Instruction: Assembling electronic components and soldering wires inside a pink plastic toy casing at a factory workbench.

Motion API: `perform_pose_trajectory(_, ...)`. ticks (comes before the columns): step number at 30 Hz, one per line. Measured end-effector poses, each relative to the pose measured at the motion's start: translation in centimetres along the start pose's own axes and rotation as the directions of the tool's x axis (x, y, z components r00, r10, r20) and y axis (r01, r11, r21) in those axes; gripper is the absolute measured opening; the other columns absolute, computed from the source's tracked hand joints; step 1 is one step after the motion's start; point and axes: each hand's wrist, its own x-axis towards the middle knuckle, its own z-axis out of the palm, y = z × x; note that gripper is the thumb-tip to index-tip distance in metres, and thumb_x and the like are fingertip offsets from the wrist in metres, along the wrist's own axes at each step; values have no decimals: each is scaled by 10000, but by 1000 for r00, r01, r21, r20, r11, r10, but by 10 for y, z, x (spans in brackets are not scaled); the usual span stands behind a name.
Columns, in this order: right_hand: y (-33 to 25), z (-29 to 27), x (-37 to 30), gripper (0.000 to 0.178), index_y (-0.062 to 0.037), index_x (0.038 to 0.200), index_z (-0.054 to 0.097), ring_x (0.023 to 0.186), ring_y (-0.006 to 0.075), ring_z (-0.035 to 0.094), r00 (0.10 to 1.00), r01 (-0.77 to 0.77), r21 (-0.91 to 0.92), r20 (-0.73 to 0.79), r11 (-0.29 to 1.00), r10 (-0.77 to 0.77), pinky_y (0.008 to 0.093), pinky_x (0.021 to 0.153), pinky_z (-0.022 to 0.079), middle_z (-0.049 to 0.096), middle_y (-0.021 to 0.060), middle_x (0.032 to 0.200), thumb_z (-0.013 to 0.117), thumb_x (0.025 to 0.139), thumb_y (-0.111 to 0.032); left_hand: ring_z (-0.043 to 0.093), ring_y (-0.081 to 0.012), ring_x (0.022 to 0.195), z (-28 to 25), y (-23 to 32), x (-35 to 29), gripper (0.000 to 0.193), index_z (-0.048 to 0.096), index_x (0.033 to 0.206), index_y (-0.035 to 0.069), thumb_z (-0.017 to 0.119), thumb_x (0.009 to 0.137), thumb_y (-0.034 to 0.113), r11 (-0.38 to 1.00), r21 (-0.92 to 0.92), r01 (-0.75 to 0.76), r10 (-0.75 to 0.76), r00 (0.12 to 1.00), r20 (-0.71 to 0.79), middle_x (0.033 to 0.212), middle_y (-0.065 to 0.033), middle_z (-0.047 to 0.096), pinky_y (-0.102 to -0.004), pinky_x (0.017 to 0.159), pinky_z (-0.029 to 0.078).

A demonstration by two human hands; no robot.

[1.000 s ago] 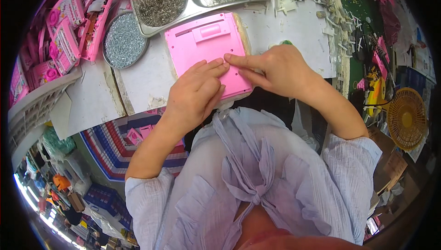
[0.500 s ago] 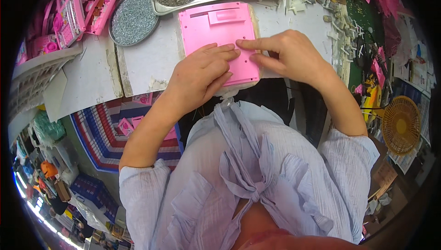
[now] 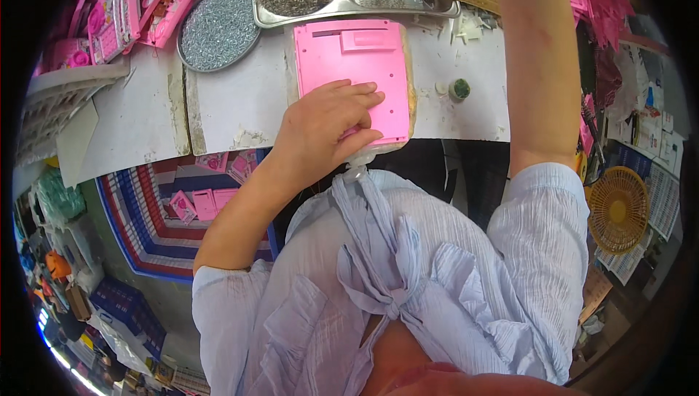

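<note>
A flat pink plastic panel (image 3: 389,90) with small holes and a raised rectangular part at its far end lies in front of me on the white worktable (image 3: 226,108). My left hand (image 3: 331,119) rests on the panel's left near part, fingers stretched out over it and thumb toward the near edge. Only my right forearm shows, reaching forward across the table's right side to the top edge; the hand itself is outside the view.
Beyond the panel stands a metal tray (image 3: 349,10) with springs. A round dish (image 3: 218,28) holds many screws. Pink parts (image 3: 113,25) pile up at the far left. A small green-topped round thing (image 3: 459,89) sits right of the panel. A striped basket (image 3: 156,250) stands below the table.
My right hand has left the panel and gone forward out of view. My left hand stays on the panel. The whole view has shifted slightly.
</note>
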Motion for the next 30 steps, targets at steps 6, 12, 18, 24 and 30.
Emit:
perform_pose_trajectory(6,31,59,-88,391,-12,1242,655,639,165,617,999,39,220,-44,975,-30,321,667,524,648,34,754,760,930,-223,674,-283,1181,4,-5,-9,113,707,924,45,754,842,106,997,70,-36,40,997,-66,1167,-102,745,-449,1063,506)
perform_pose_trajectory(12,47,101,-149,434,37,1165,586,688,135,620,959,172,233,-261,957,-109,280,617,502,658,96,905,813,874,-191,673,-273,1176,7,-5,-3,135,713,956,42,750,845,109,997,35,-68,71,993,-94,1157,-101,743,-442,1057,506)
perform_pose_trajectory(18,42,119,-144,349,-107,1182,566,544,123,490,963,87,160,-267,983,-42,323,557,433,505,-18,665,762,961,-294,685,-290,1148,10,-8,-5,175,697,957,36,776,818,107,996,48,-76,82,988,-132,1151,-112,742,-452,1037,521)
perform_pose_trajectory(24,45,121,-150,343,-100,1143,543,543,129,502,967,117,151,-243,982,-78,311,527,416,518,-12,659,771,956,-274,687,-294,1139,10,-8,-5,179,683,939,45,785,802,96,996,40,-85,90,985,-145,1148,-115,742,-457,1029,527)
perform_pose_trajectory(30,41,122,-150,331,-107,1122,536,548,130,501,961,100,61,-265,993,-81,313,546,428,508,-15,651,760,964,-293,687,-294,1135,9,-7,-5,178,675,930,48,786,798,91,996,44,-79,84,986,-142,1152,-116,739,-462,1024,529)
